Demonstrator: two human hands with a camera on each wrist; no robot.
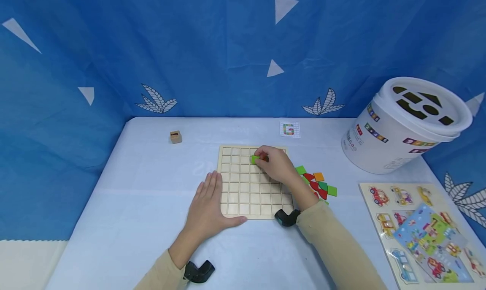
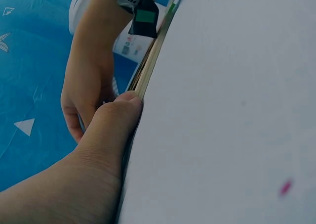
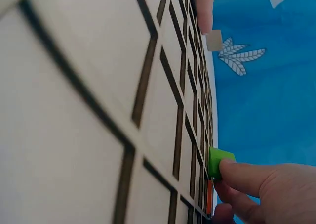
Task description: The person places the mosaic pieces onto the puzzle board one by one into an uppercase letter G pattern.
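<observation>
A wooden grid board [image 1: 244, 188] with square cells lies flat on the table. My right hand [image 1: 274, 163] is over its upper part and pinches a green square tile [image 3: 217, 159] between thumb and fingers. Beside that tile an orange tile [image 3: 210, 197] sits in the grid, mostly covered by the fingers in the head view. My left hand [image 1: 206, 207] lies with straight fingers along the board's left edge, its thumb [image 2: 121, 115] against the near edge. Loose green, red and orange tiles [image 1: 322, 193] are scattered right of the board, partly behind the right forearm.
A small pattern card [image 1: 290, 129] lies beyond the board. A small wooden block [image 1: 176, 136] is at the back left. On the right stand a white lidded bucket [image 1: 383, 142] and a vehicle puzzle board [image 1: 373, 212] with a colourful sheet [image 1: 429, 231] on top.
</observation>
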